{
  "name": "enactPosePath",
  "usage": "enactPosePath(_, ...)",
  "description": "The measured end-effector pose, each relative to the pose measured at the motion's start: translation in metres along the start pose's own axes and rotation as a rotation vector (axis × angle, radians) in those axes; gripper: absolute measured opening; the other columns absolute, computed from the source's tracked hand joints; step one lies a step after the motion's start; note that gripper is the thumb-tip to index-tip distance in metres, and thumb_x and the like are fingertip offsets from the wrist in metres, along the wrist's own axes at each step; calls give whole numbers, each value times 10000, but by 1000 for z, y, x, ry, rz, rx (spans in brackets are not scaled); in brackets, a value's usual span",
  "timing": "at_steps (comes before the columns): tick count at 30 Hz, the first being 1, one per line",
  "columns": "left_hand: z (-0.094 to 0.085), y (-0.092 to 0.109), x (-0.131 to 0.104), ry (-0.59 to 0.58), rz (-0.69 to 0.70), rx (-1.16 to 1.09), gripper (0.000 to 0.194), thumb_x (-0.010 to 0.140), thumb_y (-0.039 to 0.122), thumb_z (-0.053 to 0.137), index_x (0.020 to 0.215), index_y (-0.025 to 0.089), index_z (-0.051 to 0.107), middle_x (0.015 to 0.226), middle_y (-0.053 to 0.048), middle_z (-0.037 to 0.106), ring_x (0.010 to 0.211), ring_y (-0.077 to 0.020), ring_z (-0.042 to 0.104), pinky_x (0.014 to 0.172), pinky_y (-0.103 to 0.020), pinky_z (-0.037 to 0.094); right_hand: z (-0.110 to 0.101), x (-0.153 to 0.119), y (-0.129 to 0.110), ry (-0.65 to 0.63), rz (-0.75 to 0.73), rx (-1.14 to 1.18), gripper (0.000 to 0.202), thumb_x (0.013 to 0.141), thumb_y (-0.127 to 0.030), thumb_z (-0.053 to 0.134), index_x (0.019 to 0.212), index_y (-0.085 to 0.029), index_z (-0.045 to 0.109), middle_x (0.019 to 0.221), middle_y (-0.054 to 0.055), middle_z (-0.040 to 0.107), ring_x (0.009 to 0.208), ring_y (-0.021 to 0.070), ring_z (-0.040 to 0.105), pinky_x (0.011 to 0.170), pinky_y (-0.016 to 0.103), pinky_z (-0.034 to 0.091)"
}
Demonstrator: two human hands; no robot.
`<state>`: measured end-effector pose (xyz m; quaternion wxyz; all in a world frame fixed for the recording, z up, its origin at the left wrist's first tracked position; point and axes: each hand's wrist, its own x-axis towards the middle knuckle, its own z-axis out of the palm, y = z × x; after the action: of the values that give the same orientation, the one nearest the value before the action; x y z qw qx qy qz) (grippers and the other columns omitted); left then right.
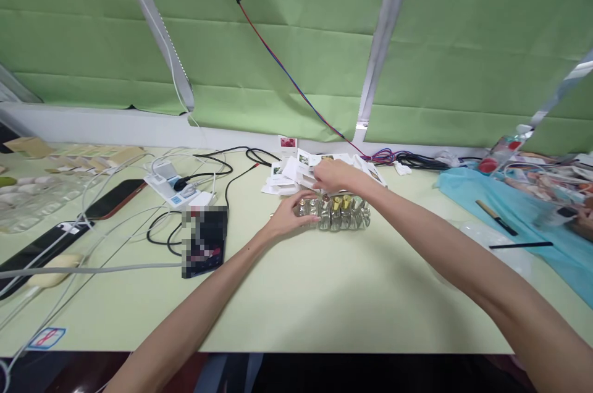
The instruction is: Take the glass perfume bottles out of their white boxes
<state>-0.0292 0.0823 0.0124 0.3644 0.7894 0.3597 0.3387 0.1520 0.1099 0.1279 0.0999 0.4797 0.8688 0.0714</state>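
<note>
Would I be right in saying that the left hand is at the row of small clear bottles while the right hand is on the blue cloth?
Not quite: the head view shows the right hand at the white packets behind the bottles; the blue cloth lies farther right. The left hand is indeed at the bottles.

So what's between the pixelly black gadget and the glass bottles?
The left hand and wrist, plus bare table beside the gadget, lie between it and the bottles in the head view.
</note>
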Motion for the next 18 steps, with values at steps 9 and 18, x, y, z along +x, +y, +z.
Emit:
enactPosePath(9,0,8,10,21,37,181,724,661,579,816,1257,204,649,1270,-87,679,1174,-292,613,1020,-396,456,10,-17,7,-35,37,165,376,1017,-391,454,991,-136,729,1056,164,734,913,238,669,683,267,397)
enactPosePath(18,1,26,35,-196,92,387,469,691,614,764,953,225,766,844,-16,724,764,-210,610,677,-271,412,13,-50,-8,-37,-74,135,256,924,-366,622,1000,-154,743,918,122,731,872,255,669,611,277,332)
